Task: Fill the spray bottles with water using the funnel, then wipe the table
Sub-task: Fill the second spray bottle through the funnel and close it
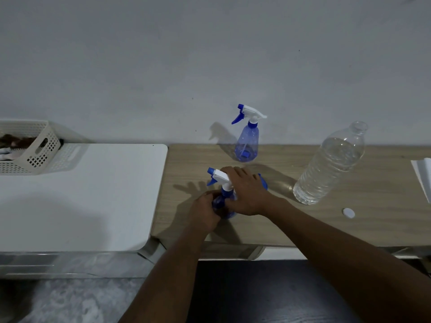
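Note:
A blue spray bottle (224,202) stands near the front of the wooden table (349,229). My left hand (204,212) grips its body. My right hand (247,191) is closed over its white and blue spray head (218,177). Behind my right hand a blue funnel (263,183) shows only at its edge. A second blue spray bottle (247,138) with its head on stands by the wall. An uncapped clear water bottle (331,164) stands to the right, and its white cap (348,212) lies in front of it.
A white table (81,194) adjoins the wooden one on the left and bears a cream perforated basket (30,148) at its back corner. A white cloth or paper (423,176) lies at the right edge. The wall runs behind both tables.

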